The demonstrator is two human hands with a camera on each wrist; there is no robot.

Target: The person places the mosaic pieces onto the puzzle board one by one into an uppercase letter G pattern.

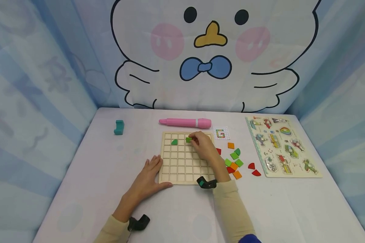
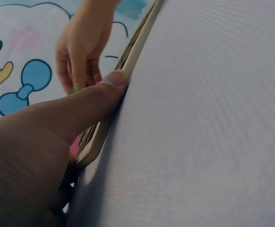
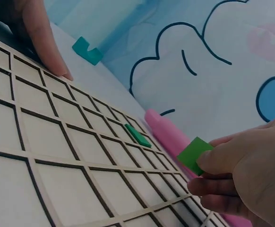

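Note:
A wooden grid board [image 1: 169,175] lies on the table, with a dark green quarter-round tile [image 1: 174,142] in one of its upper cells. My right hand [image 1: 203,145] pinches a light green square tile [image 3: 195,156] between thumb and fingers over the upper part of the board. In the right wrist view, the held tile looks raised above the grid. My left hand [image 1: 147,179] rests at the board's lower left corner. Its thumb [image 2: 92,99] lies against the near edge, and the other fingers reach along the left side.
Loose orange tiles [image 1: 237,174], green tiles [image 1: 239,163] and red tiles [image 1: 256,173] lie right of the board. A pattern card [image 1: 221,133] and pink pen-shaped object [image 1: 182,123] lie beyond it. A picture puzzle board [image 1: 286,148] is at right, a teal block [image 1: 119,127] at far left.

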